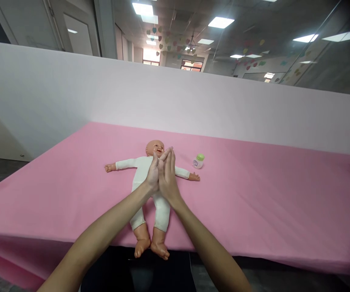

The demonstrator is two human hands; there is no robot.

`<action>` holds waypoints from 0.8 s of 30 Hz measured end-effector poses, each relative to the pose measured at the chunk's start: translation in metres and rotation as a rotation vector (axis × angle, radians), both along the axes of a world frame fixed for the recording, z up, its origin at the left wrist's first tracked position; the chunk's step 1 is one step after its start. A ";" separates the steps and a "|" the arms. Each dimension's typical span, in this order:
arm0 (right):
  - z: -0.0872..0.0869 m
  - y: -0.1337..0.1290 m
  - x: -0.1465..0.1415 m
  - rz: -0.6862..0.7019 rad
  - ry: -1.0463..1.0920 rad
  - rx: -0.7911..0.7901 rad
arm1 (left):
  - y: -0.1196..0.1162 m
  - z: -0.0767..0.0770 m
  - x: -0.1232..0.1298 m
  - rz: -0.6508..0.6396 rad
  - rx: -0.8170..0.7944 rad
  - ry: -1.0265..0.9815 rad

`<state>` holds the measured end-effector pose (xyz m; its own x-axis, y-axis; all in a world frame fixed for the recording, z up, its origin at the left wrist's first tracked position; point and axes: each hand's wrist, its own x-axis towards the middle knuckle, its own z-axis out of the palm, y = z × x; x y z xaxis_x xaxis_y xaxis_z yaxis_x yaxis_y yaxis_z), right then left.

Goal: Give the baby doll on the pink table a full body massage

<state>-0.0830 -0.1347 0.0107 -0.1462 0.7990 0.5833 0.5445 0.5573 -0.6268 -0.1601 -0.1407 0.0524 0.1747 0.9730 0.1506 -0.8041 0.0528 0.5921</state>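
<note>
Palm to palm, my left hand (pixel 153 173) and my right hand (pixel 168 178) meet above the chest of a baby doll (pixel 140 171). The fingers of both hands are stretched out and point away from me; no object shows between the palms. The doll lies on its back in a white cloth body, arms spread to the sides and head at the far end. My hands and wrists hide part of its chest and one shoulder. Beyond the doll's outstretched arm on the right stands a small clear jar (pixel 197 164) with a green lid and a printed label.
A pink cloth (pixel 254 202) covers the table, with folds toward the right. The doll's feet reach over the near edge, close to my lap. Along the far side runs a white partition (pixel 178 101). A door (pixel 74 32) stands behind it at the left.
</note>
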 end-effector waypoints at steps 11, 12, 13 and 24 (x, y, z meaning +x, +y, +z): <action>0.013 0.031 0.033 -0.017 0.058 -0.109 | -0.032 -0.009 -0.036 -0.073 0.049 0.241; 0.007 0.037 0.049 -0.077 0.075 -0.154 | -0.041 -0.010 -0.048 0.001 0.099 0.344; 0.001 0.042 0.066 -0.141 0.043 -0.194 | -0.052 -0.012 -0.060 0.105 0.164 0.469; -0.074 0.070 0.174 -0.642 -0.208 -0.473 | -0.164 -0.115 -0.112 0.535 0.804 1.406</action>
